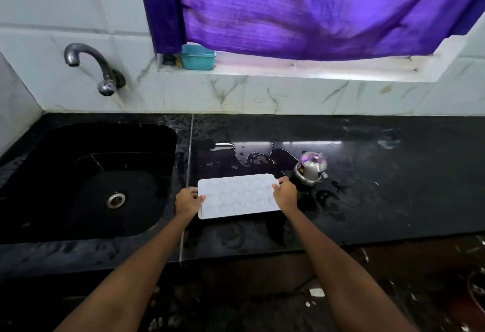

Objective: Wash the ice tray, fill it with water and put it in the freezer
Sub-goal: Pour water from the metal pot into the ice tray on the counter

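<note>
A white rectangular ice tray (237,196) with many small round cells lies level over the wet black counter, just right of the sink. My left hand (187,200) grips its left short edge. On the opposite short edge my right hand (284,192) holds on, thumb on top. Whether the tray rests on the counter or hovers just above it, I cannot tell. The black sink (91,182) with its steel drain lies to the left. A steel tap (90,65) sticks out of the tiled wall above the sink; no water runs from it.
A small steel lidded pot (311,169) stands on the counter right beside my right hand. Puddles cover the black counter (393,179). A teal plastic box (198,57) sits on the window ledge under a purple curtain (315,6).
</note>
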Available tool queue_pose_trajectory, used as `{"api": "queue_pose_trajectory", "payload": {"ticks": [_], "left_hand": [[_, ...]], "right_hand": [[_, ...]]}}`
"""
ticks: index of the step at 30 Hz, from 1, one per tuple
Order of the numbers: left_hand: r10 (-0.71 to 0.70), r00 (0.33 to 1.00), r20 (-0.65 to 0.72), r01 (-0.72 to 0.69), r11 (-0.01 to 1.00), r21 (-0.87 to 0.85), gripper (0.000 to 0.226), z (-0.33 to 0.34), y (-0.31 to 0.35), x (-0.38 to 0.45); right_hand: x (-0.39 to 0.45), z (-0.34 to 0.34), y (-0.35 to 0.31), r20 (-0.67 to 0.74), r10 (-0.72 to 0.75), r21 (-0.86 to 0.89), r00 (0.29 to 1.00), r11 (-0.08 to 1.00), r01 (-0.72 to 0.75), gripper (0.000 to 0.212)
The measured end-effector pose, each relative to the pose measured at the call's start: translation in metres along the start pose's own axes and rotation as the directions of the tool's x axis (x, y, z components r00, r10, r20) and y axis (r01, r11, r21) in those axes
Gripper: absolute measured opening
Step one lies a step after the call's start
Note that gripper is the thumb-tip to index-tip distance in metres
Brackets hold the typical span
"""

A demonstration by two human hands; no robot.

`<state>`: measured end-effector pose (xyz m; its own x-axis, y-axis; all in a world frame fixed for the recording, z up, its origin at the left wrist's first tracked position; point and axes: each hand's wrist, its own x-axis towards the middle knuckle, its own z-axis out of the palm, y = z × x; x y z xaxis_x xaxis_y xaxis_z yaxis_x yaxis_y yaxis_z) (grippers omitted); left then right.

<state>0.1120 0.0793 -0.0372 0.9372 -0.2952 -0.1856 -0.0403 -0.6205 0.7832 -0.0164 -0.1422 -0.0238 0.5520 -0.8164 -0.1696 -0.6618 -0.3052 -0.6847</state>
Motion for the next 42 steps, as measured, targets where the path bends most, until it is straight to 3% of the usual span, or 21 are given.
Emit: {"api": "queue_pose_trajectory", "payload": {"ticks": [8, 11, 16, 20, 23, 28, 30, 34, 39, 42], "left_hand": [[0.000, 0.999, 0.034, -0.004, 0.993, 0.119, 0.030, -0.004, 0.003, -0.010], [0.000, 0.999, 0.042, -0.005, 0.993, 0.121, 0.030, -0.004, 0.003, -0.007], [-0.076, 0.993, -0.087, 0.080, 0.996, 0.042, 0.037, -0.004, 0.011, 0.000], [-0.047, 0.985, -0.163, 0.055, 0.997, 0.049, 0.033, 0.000, 0.010, -0.003], [-0.051, 0.983, -0.179, 0.060, 0.997, 0.047, 0.029, 0.000, 0.011, -0.005], [-0.050, 0.981, -0.189, 0.062, 0.996, 0.059, 0.031, -0.003, 0.016, -0.003], [-0.055, 0.979, -0.197, 0.071, 0.995, 0.072, 0.031, -0.002, 0.018, -0.005], [-0.093, 0.970, -0.223, 0.111, 0.991, 0.070, 0.031, 0.005, 0.016, -0.013], [-0.088, 0.959, -0.271, 0.114, 0.990, 0.081, 0.031, 0.013, 0.016, -0.018], [-0.101, 0.952, -0.288, 0.136, 0.985, 0.107, 0.031, 0.018, 0.018, -0.024]], "right_hand": [[-0.001, -0.003, 0.006, 0.049, -0.016, -0.064, 0.999, 0.998, 0.019, 0.027], [-0.002, -0.005, 0.008, 0.065, -0.033, -0.055, 0.997, 0.998, 0.037, 0.017], [-0.004, -0.022, 0.006, -0.035, -0.096, 0.018, 0.995, 0.995, 0.097, 0.026], [-0.014, -0.039, 0.011, -0.164, -0.151, 0.041, 0.975, 0.986, 0.159, 0.027], [-0.019, -0.050, 0.024, -0.262, -0.064, 0.107, 0.963, 0.990, 0.095, 0.031], [-0.010, -0.073, 0.034, -0.392, 0.185, 0.363, 0.901, 0.931, -0.033, 0.034], [0.003, -0.079, 0.035, -0.369, 0.196, 0.363, 0.909, 0.930, -0.053, 0.046], [0.027, -0.081, 0.036, -0.249, 0.221, 0.403, 0.943, 0.909, -0.106, 0.033], [0.044, -0.082, 0.040, -0.200, 0.261, 0.439, 0.944, 0.885, -0.152, 0.042], [0.045, -0.078, 0.045, -0.175, 0.272, 0.549, 0.946, 0.825, -0.136, 0.044]]}}
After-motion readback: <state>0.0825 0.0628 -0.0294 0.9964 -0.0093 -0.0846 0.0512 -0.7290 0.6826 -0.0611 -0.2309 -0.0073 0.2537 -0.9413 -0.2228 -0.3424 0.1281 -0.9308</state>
